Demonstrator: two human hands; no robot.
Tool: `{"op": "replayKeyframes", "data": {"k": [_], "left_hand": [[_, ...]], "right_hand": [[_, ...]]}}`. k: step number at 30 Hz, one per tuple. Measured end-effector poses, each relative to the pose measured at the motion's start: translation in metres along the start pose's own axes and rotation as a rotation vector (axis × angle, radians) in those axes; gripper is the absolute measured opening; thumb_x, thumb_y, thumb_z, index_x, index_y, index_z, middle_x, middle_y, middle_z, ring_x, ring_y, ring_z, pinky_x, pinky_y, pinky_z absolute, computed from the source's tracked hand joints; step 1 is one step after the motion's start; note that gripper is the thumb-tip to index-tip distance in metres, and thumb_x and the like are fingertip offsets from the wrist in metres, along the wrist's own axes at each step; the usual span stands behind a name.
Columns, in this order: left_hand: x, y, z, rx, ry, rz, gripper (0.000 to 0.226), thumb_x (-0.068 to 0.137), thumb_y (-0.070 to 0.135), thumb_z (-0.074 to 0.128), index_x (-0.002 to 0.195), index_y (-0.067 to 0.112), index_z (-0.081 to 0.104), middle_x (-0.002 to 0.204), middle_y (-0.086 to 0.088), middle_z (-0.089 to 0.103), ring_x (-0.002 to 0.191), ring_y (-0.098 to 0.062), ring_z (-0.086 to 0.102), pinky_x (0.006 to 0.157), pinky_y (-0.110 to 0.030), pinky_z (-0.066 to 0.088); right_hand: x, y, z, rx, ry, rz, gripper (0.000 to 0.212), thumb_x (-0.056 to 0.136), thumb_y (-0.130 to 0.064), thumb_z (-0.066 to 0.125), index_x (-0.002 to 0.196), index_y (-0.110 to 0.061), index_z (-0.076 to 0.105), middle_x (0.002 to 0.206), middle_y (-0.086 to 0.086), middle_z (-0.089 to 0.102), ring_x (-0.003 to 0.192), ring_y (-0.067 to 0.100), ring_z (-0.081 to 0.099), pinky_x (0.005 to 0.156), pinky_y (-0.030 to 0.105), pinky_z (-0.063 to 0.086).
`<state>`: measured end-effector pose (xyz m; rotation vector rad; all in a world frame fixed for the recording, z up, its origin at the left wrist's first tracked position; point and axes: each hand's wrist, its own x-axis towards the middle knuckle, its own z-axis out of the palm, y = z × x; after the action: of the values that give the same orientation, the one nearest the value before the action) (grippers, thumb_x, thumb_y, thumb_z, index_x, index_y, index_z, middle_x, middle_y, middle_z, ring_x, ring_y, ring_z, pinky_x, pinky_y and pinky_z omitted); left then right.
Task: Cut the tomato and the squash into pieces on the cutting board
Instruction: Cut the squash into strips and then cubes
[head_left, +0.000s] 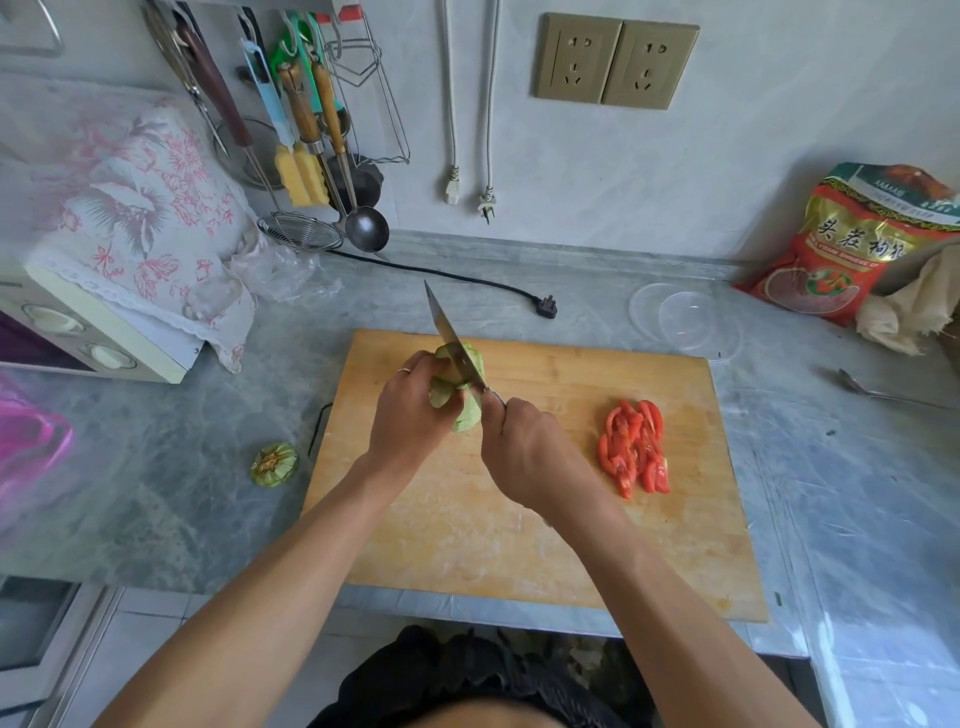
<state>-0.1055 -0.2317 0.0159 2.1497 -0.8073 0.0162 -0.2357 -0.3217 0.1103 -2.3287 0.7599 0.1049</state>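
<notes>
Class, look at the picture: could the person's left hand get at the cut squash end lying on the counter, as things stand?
Probably yes, once freed: the squash end lies in the open beside the board, but the left hand now holds the squash.

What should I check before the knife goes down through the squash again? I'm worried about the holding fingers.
1. Squash on the cutting board: ok.
2. Left hand grips the squash: ok.
3. Left fingers clear of the blade: cannot tell, they curl round the squash right beside it.
4. Right hand grips the knife handle: ok.
5. Tomato pieces lie apart from the cut, to the right: ok.
6. Cut-off squash end sits off the board, out of the way: ok.
</notes>
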Motion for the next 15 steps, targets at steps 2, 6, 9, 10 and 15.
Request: {"op": "replayKeyframes", "data": {"k": [2, 6, 9, 10, 15], "left_hand": [[0.0, 0.001, 0.0, 0.003, -0.001, -0.004, 0.017, 0.081, 0.016, 0.074, 0.094, 0.016, 0.062, 0.091, 0.01, 0.063, 0.076, -0.004, 0.057, 0.066, -0.012, 0.043], [-0.002, 0.005, 0.001, -0.012, -0.003, -0.028, 0.014, 0.082, 0.016, 0.071, 0.094, 0.016, 0.064, 0.091, 0.007, 0.065, 0.076, -0.006, 0.058, 0.066, -0.018, 0.043], [-0.001, 0.004, 0.002, -0.003, -0.009, -0.038, 0.013, 0.081, 0.015, 0.068, 0.094, 0.014, 0.066, 0.09, 0.004, 0.066, 0.077, -0.009, 0.061, 0.067, -0.024, 0.05], [0.0, 0.004, 0.001, 0.005, -0.013, -0.033, 0.013, 0.082, 0.015, 0.068, 0.095, 0.014, 0.066, 0.09, 0.004, 0.067, 0.076, -0.009, 0.06, 0.067, -0.02, 0.048], [-0.001, 0.007, 0.001, -0.01, 0.002, -0.044, 0.016, 0.084, 0.013, 0.072, 0.098, 0.015, 0.065, 0.092, 0.004, 0.067, 0.077, -0.008, 0.06, 0.065, -0.008, 0.038]], "right_hand": [[0.001, 0.001, 0.004, 0.002, 0.007, -0.003, 0.044, 0.104, -0.043, 0.018, 0.084, -0.012, 0.042, 0.065, -0.002, 0.04, 0.049, 0.009, 0.035, 0.04, 0.021, 0.029], [-0.011, -0.003, 0.003, 0.048, 0.001, -0.014, 0.047, 0.103, -0.046, 0.022, 0.074, -0.013, 0.037, 0.065, 0.004, 0.044, 0.051, 0.015, 0.037, 0.044, 0.024, 0.022], [-0.02, -0.007, -0.006, 0.03, -0.032, -0.001, 0.048, 0.103, -0.047, 0.022, 0.079, -0.012, 0.042, 0.07, 0.005, 0.05, 0.054, 0.016, 0.042, 0.046, 0.028, 0.025], [-0.021, -0.007, -0.008, 0.028, -0.034, -0.001, 0.048, 0.103, -0.048, 0.022, 0.08, -0.011, 0.043, 0.071, 0.005, 0.052, 0.053, 0.016, 0.043, 0.046, 0.028, 0.026], [-0.017, -0.005, -0.009, 0.032, -0.038, 0.005, 0.049, 0.103, -0.049, 0.021, 0.078, -0.012, 0.043, 0.07, 0.005, 0.051, 0.053, 0.015, 0.042, 0.046, 0.029, 0.027]]}}
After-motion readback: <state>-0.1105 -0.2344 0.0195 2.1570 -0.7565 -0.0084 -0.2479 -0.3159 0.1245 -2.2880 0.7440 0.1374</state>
